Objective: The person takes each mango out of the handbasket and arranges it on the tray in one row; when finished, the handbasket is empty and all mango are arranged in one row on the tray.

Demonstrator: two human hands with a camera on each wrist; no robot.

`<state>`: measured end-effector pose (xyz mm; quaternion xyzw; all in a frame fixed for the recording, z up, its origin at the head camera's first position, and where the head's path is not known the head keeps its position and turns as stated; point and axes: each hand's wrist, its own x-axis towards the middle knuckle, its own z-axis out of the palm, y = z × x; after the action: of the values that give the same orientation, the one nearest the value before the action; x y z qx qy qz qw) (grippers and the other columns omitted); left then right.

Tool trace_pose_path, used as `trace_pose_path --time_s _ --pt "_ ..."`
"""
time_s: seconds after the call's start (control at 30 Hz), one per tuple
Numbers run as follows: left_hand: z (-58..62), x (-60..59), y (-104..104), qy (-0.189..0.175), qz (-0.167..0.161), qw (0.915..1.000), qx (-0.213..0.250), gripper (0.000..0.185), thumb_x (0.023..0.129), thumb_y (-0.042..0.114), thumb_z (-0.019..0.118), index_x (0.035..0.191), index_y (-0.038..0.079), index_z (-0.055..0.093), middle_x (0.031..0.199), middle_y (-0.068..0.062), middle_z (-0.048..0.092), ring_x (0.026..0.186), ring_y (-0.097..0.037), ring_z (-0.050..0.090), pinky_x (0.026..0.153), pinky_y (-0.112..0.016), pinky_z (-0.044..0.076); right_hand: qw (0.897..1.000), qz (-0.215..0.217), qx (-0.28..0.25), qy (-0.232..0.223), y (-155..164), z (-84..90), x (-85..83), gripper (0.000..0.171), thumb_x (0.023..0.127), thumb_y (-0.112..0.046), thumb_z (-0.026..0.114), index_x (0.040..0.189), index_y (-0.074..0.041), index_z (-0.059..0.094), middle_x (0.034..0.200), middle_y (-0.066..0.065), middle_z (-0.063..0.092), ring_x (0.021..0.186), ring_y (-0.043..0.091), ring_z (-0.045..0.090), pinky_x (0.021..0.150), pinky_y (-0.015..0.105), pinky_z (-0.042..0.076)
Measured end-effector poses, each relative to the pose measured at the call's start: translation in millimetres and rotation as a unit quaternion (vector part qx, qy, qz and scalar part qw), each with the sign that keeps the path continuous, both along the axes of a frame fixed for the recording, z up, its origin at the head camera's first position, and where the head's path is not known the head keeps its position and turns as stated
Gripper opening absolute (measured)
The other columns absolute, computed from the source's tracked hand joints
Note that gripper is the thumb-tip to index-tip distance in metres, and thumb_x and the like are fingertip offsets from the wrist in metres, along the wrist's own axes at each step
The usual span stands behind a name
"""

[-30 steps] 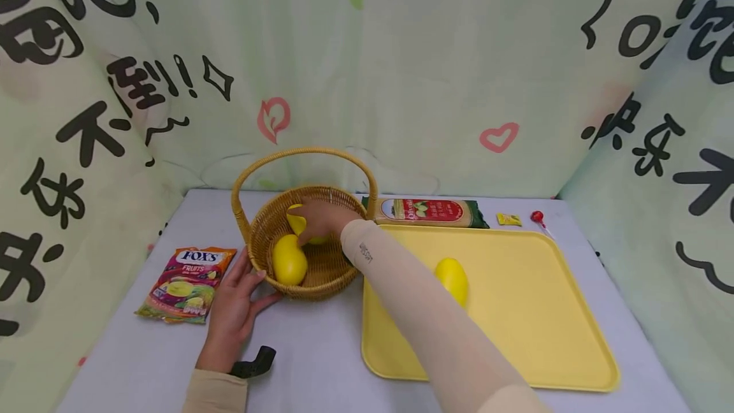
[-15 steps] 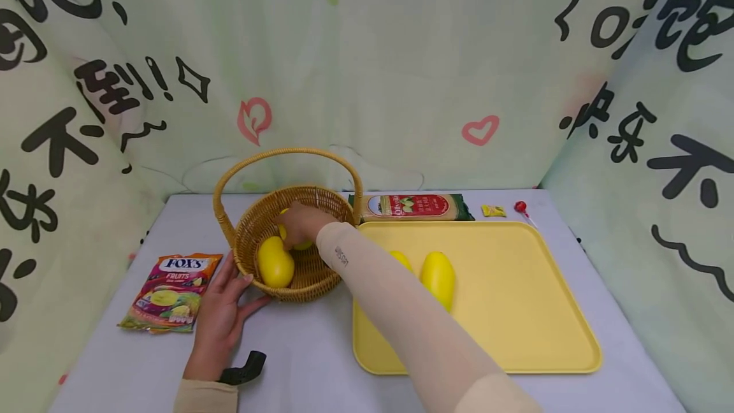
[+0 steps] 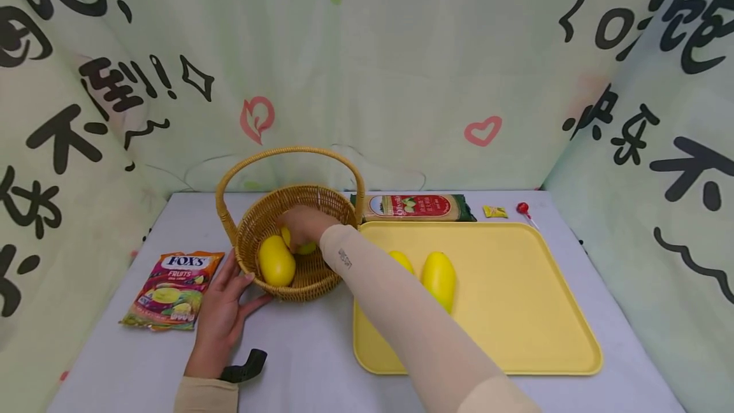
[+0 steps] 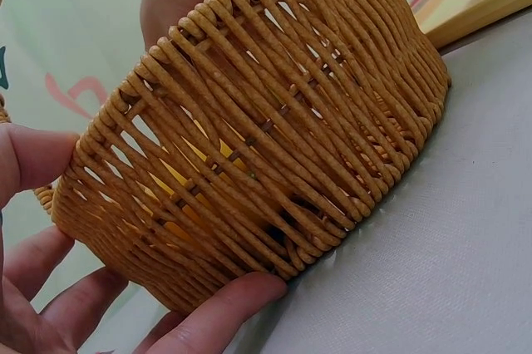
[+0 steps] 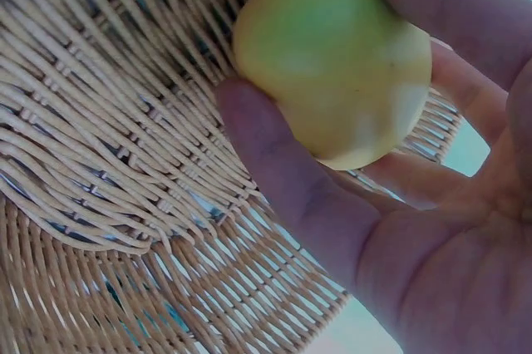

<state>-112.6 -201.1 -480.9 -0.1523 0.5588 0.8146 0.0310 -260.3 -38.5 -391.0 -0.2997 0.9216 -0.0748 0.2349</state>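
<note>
In the head view, a wicker basket (image 3: 309, 289) with a tall arched handle stands at the centre left. My left hand (image 3: 220, 314) holds its left side; in the left wrist view, fingertips touch the rim and thumb (image 4: 237, 300) lies low along the weave. My right hand (image 3: 306, 225) reaches down inside. In the right wrist view, thumb and fingers are round a smooth yellow mango (image 5: 332, 63), close by the woven wall. A second yellow mango (image 3: 277, 261) lies in the basket's left part. Two more lie on the tray, one mango (image 3: 438, 280) partly behind my right forearm.
A yellow tray (image 3: 527, 311) covers the table's right part. Behind it lie a long green-ended packet (image 3: 415, 207), a small yellow sweet (image 3: 495, 211) and a red lollipop (image 3: 522, 208). A FOX'S candy bag (image 3: 172, 289) lies left of my left hand.
The head view has shifted, so the scene sits further left. Inside the basket, my right hand has come down over the mango, covering more of it. My left hand stays on the basket.
</note>
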Motion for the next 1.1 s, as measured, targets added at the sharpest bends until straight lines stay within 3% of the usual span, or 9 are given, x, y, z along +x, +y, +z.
trace_pose_path --time_s 0.17,0.4,0.73,0.93,1.1 --pt "1.5 -0.2 1 0.002 -0.001 1.0 -0.003 0.069 0.112 0.013 0.049 0.168 0.042 0.022 0.178 0.011 0.018 0.159 -0.023 0.032 0.103 -0.056 0.057 1.0 -0.011 -0.001 -0.004 1 -1.0 0.2 0.065 0.096 -0.016 0.079 0.156 -0.025 0.055 0.161 0.0 0.053 0.15 0.02 0.045 0.121 0.035 0.045" --pt "3.0 0.8 1 0.001 0.002 1.0 -0.006 0.069 0.112 0.013 0.049 0.168 0.042 0.022 0.178 0.011 0.018 0.158 -0.023 0.033 0.103 -0.056 0.057 1.0 -0.008 -0.015 -0.006 4 -0.6 -0.2 0.059 0.094 -0.015 0.081 0.15 -0.025 0.062 0.158 0.003 0.055 0.142 0.019 0.049 0.116 0.035 0.048" --pt "2.6 0.1 3 -0.001 0.004 0.9999 -0.012 0.069 0.112 0.012 0.049 0.168 0.041 0.022 0.178 0.011 0.018 0.159 -0.022 0.033 0.103 -0.058 0.056 1.0 -0.003 -0.014 0.007 8 4.8 2.0 0.063 0.094 -0.017 0.081 0.153 -0.022 0.058 0.159 0.005 0.053 0.145 0.02 0.046 0.119 0.035 0.046" --pt "1.7 1.8 2 -0.001 0.001 0.9999 -0.012 0.069 0.112 0.012 0.048 0.169 0.041 0.02 0.179 0.011 0.016 0.159 -0.022 0.032 0.104 -0.056 0.057 0.998 -0.012 -0.054 0.016 5 11.1 4.6 0.068 0.091 -0.019 0.084 0.154 -0.021 0.058 0.158 0.004 0.055 0.149 0.021 0.043 0.119 0.035 0.046" --pt "1.4 2.0 1 -0.005 0.0 0.9999 -0.011 0.069 0.112 0.013 0.048 0.168 0.042 0.021 0.178 0.012 0.016 0.159 -0.022 0.033 0.104 -0.056 0.056 0.996 -0.025 -0.088 0.019 6 16.6 8.2 0.067 0.089 -0.017 0.085 0.151 -0.023 0.061 0.158 0.007 0.053 0.141 0.023 0.048 0.11 0.035 0.052"
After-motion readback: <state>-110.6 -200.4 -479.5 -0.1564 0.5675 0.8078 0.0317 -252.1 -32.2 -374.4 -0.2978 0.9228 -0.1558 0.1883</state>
